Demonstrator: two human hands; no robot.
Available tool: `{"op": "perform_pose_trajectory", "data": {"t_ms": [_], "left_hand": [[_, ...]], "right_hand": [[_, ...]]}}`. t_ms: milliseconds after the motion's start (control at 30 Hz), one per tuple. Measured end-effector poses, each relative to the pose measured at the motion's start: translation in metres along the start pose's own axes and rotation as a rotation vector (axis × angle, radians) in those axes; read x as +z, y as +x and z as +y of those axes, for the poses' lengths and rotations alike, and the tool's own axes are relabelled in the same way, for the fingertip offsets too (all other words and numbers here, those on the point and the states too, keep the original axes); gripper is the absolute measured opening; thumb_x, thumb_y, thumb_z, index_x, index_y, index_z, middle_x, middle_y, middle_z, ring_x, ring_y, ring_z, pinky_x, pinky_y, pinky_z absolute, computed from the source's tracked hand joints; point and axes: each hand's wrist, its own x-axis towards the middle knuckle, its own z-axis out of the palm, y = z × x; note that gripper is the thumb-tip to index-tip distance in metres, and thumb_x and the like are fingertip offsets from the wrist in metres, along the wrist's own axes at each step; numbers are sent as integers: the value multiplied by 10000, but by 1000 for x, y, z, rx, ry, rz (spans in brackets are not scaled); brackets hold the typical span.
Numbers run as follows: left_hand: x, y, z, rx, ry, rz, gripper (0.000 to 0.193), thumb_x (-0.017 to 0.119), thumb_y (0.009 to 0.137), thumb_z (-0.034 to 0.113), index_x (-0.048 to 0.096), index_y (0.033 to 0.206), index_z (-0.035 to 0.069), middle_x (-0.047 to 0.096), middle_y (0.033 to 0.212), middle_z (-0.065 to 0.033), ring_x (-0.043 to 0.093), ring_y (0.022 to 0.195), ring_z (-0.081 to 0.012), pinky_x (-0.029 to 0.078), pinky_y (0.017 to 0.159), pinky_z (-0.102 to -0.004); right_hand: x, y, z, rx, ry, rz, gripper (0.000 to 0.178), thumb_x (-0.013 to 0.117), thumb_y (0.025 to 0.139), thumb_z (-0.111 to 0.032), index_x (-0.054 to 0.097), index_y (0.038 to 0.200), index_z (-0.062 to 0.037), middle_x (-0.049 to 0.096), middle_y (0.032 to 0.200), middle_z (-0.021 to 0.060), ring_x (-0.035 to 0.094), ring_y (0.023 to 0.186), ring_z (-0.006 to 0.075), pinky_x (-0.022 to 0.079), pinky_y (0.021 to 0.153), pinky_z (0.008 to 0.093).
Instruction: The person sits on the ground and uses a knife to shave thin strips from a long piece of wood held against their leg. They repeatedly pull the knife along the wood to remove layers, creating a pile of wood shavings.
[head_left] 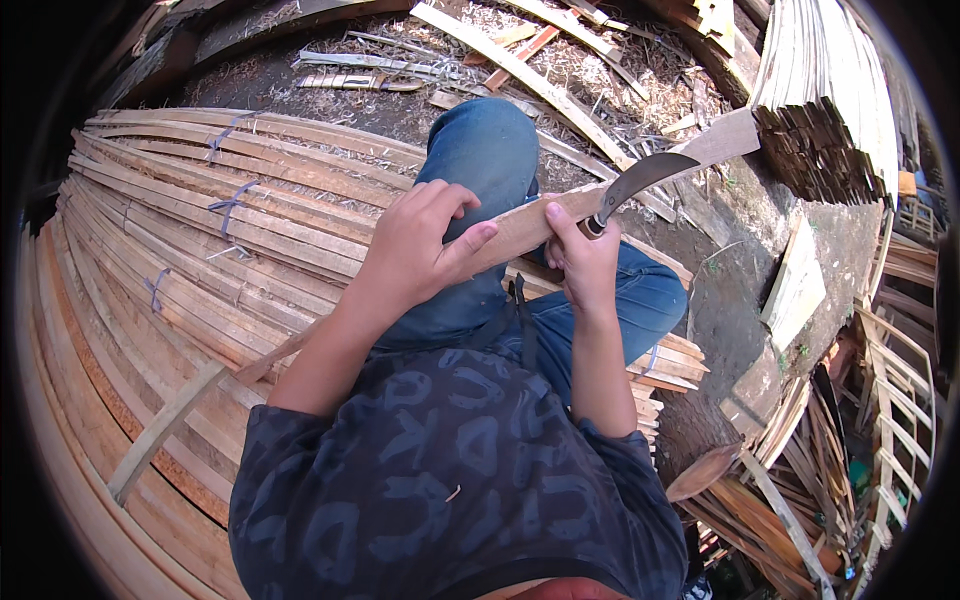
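Observation:
A long, flat wooden slat (518,232) lies slantwise across my lap, over my jeans. My right hand (585,255) is closed round the short handle of a sickle (645,180), its thumb laid on the slat's face. The sickle's dark curved blade points up to the right, over the slat. By my left knee, my left hand (420,240) is open, its thumb stretched along the slat and its fingers loosely bent and apart. Part of the slat is hidden under my left hand and forearm.
Bundles of long slats (290,210) tied with purplish strips spread along my left. A tall stack of slats (820,110) stands at the far right. Wood offcuts (510,55) and shavings litter the ground ahead. More loose wood (780,510) is heaped at the lower right.

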Motion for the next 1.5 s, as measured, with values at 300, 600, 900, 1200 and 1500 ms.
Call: {"op": "perform_pose_trajectory", "data": {"t_ms": [300, 600, 900, 1200, 1500], "left_hand": [[15, 16, 11, -93, -68, -103, 391, 571, 951, 242, 533, 677, -34, 490, 561, -207, 486, 485, -355, 369, 489, -424], [7, 10, -23, -159, -14, -90, 410, 490, 995, 225, 471, 678, -34, 406, 561, -195, 391, 493, -328, 337, 504, -409], [15, 12, -40, -98, 15, -97, 395, 486, 997, 214, 495, 692, -37, 427, 574, -200, 416, 497, -350, 345, 504, -410], [15, 19, -37, -147, -89, -59, 370, 514, 986, 196, 526, 705, -45, 455, 575, -219, 431, 473, -363, 353, 481, -409], [17, 14, -48, -206, 25, -68, 417, 475, 999, 293, 577, 731, -10, 513, 607, -223, 523, 569, -411, 387, 529, -449]], "right_hand": [[3, -12, -18, -80, 5, -77, 262, 694, 884, -194, 666, 992, 43, 591, 661, -34, 495, 606, 7, 374, 514, 200], [-73, 9, 1, -266, -923, 349, 291, 682, 860, -238, 630, 736, 21, 568, 554, 161, 517, 458, 292, 405, 476, 380], [-85, 50, -17, -416, -1379, 418, 146, 704, 716, -152, 691, 851, -99, 664, 688, 139, 669, 653, 315, 523, 590, 430], [-93, 115, -22, -501, -1506, 532, 113, 700, 724, -239, 700, 722, -126, 661, 649, 116, 670, 622, 284, 529, 581, 411], [-177, 105, -54, -178, -1354, 848, 379, 642, 851, -371, 679, 778, -1, 653, 663, 190, 658, 678, 384, 500, 623, 455]]}}
